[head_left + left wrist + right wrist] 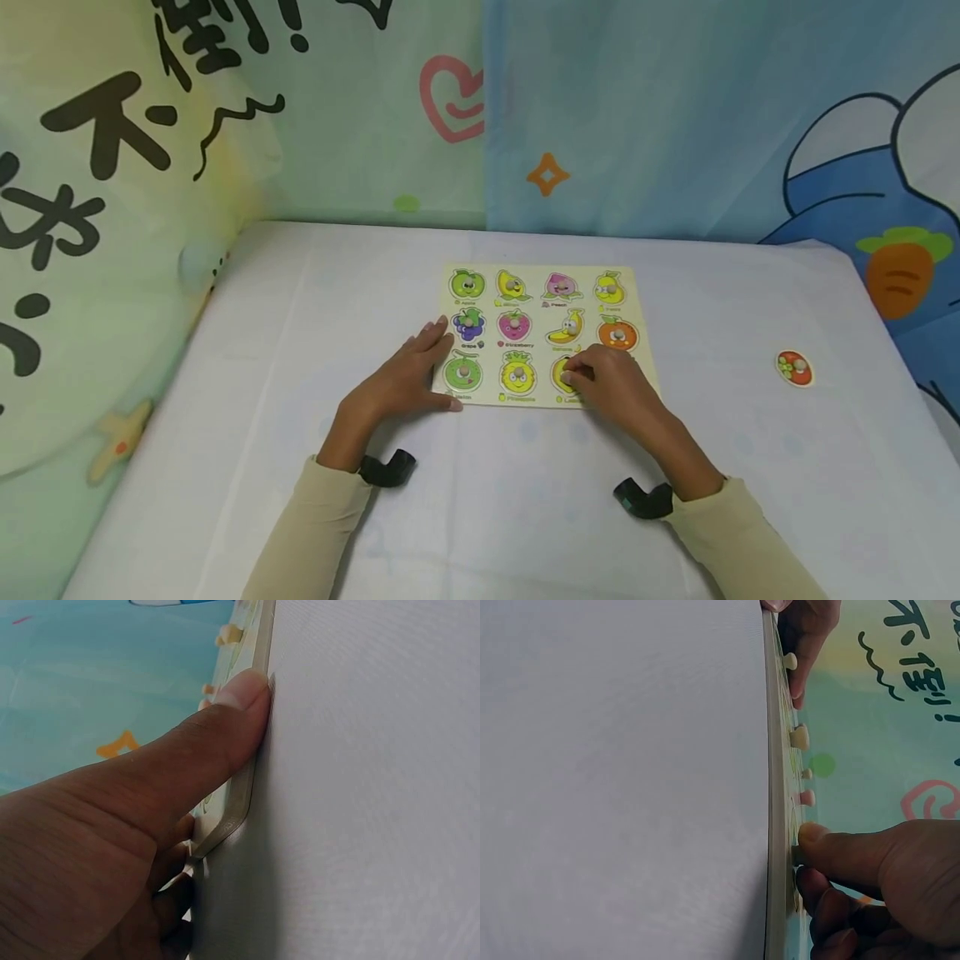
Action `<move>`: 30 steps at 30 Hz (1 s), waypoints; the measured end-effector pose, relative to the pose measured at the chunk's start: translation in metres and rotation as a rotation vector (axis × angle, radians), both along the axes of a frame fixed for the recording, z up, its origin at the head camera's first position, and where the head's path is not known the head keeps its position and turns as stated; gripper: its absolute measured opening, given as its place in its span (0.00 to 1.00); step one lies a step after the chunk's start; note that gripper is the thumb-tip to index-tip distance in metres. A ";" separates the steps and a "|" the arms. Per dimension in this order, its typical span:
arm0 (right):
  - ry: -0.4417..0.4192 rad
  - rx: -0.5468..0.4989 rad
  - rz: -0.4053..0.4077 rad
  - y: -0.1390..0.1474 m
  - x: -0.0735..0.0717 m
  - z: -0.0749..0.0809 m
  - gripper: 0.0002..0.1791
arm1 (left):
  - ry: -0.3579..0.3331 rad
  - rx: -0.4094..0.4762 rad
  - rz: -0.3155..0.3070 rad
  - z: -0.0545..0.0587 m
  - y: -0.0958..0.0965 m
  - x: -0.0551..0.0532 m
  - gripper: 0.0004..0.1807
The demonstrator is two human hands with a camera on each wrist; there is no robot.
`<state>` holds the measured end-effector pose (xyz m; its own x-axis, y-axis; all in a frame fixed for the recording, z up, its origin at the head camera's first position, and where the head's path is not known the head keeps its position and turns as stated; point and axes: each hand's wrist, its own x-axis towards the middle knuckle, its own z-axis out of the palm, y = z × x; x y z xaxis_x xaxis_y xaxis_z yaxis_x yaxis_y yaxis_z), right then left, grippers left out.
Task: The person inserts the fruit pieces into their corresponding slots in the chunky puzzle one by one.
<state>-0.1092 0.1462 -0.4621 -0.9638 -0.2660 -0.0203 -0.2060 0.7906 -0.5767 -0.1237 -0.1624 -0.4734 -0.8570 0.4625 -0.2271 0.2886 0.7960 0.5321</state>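
Observation:
A pale yellow fruit puzzle board (pixel 487 398) lies flat on the table, with knobbed pieces such as a green apple (pixel 468 284), a grape piece (pixel 468 325) and an orange (pixel 618 335). My left hand (pixel 408 371) rests at its left end, thumb (pixel 232 712) against the front edge and fingers along the left side. At the front row, my right hand (pixel 611 383) pinches the knob of a yellow lemon piece (pixel 559 375) between thumb (pixel 847 851) and forefinger. That hand partly hides the lemon and covers the board's front right corner.
A loose oval piece (pixel 794 367), red with green, lies on the white tablecloth (pixel 525 517) well to the right of the board. Printed cloth walls (pixel 637 108) rise behind and to the left of the table. Both wrists wear black camera mounts (pixel 387 468).

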 end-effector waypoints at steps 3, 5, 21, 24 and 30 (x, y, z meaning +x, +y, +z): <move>0.000 0.004 0.008 0.002 -0.001 0.000 0.05 | 0.002 0.009 -0.005 0.000 0.000 0.000 0.58; -0.003 0.008 0.017 0.002 -0.002 -0.001 0.05 | 0.000 0.008 -0.006 0.001 0.000 0.000 0.58; -0.016 -0.128 -0.013 0.040 0.005 0.000 0.14 | -0.023 0.010 -0.006 -0.005 0.003 -0.001 0.58; 0.026 -0.133 -0.065 0.055 0.007 0.003 0.14 | -0.023 0.004 -0.006 -0.002 0.003 -0.001 0.59; 0.115 -0.117 -0.134 0.080 0.010 0.007 0.13 | -0.022 0.005 0.009 0.003 0.002 0.000 0.58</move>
<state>-0.0996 0.2264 -0.4550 -0.9849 -0.1292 0.1151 -0.1730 0.7443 -0.6450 -0.1237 -0.1605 -0.4699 -0.8559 0.4561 -0.2436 0.2700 0.7960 0.5417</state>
